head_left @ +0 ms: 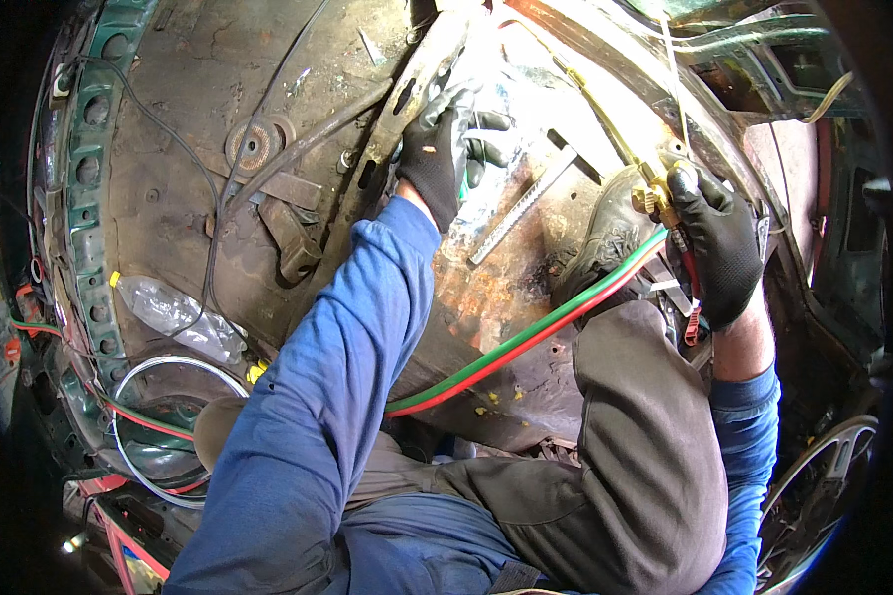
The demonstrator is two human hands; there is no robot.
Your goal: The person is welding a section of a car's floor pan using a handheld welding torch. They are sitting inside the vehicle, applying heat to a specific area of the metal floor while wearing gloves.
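My right hand [714, 233], in a black glove, is closed around the valve end of a brass gas torch [652, 190]. The torch's long tube points up and left into bright glare. Paired green and red hoses [536, 355] pass below this hand, across my shin and down to the left. My left hand [445, 149], gloved too, has its fingers curled about a clear plastic thing [478, 203], partly hidden and washed out by the light. Just right of it lies a hammer-like tool [526, 206] with a ridged handle, on the rusty metal floor.
Inside a vehicle shell, a raised metal rail [392, 129] runs beside my left hand. At left lie a round disc [258, 145], a clear bottle [184, 315] with a yellow cap, thin dark cables [230, 188] and a white coiled tube [129, 436]. My boot [605, 238] stands near the torch.
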